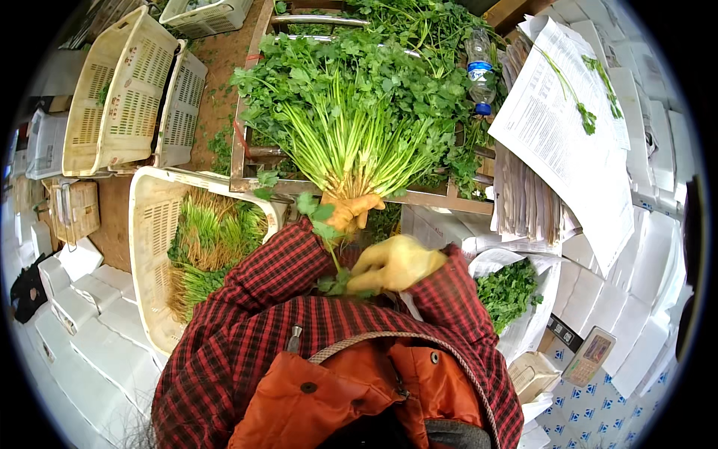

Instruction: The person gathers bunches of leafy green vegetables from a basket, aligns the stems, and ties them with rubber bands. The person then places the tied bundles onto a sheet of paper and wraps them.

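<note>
A large bunch of cilantro [359,123] lies fanned out on a metal-framed rack, its leaves pointing away from me. My left hand [350,212], in a tan glove, grips the bunch at its root end, over the rack's near edge. Closer to my body is my right hand [395,264], gloved in pale yellow and blurred by motion. Its fingertips pinch a loose cilantro sprig [331,247], which rises past my left wrist. Part of the sprig's lower leaves is hidden by the fingers.
A cream plastic crate [154,185] at left holds bundled cilantro [219,233], roots showing. A plastic bottle [481,73] lies on the rack. Stacked newspapers [533,179] and a loose printed sheet [566,112] are at right, above paper-wrapped greens [510,292] and a digital scale display [589,356].
</note>
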### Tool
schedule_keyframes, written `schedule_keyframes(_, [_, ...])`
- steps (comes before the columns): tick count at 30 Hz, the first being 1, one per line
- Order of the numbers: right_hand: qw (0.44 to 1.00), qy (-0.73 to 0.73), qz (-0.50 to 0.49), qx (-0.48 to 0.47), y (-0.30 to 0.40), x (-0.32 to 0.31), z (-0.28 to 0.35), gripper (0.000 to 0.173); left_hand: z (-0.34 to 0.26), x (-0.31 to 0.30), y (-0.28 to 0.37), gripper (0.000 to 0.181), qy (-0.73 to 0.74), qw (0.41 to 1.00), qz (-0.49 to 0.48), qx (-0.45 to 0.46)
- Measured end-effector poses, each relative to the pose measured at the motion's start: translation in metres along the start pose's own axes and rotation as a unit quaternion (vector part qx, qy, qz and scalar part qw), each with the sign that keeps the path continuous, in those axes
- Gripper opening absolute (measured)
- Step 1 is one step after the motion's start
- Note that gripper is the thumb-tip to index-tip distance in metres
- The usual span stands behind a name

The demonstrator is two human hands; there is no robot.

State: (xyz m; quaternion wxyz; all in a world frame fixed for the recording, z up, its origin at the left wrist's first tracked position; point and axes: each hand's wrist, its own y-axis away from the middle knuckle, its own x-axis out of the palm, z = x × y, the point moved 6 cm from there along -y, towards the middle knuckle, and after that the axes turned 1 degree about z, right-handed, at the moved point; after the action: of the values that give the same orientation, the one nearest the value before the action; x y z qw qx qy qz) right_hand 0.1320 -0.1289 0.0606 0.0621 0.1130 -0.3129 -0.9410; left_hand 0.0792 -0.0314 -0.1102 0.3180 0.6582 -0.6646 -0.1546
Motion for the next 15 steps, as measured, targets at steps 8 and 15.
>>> schedule_keyframes(8, [0.864,0.017,-0.493,0.102,0.009,-0.072,-0.013,0.044,-0.071,0.013,0.033,0.043,0.004,0.992,-0.083,0.094])
schedule_keyframes(15, [0.948,-0.126,-0.282,0.079,-0.034,-0.020,-0.031,0.015,-0.038,0.005,0.013,0.046,0.060,0.987,-0.088,0.122])
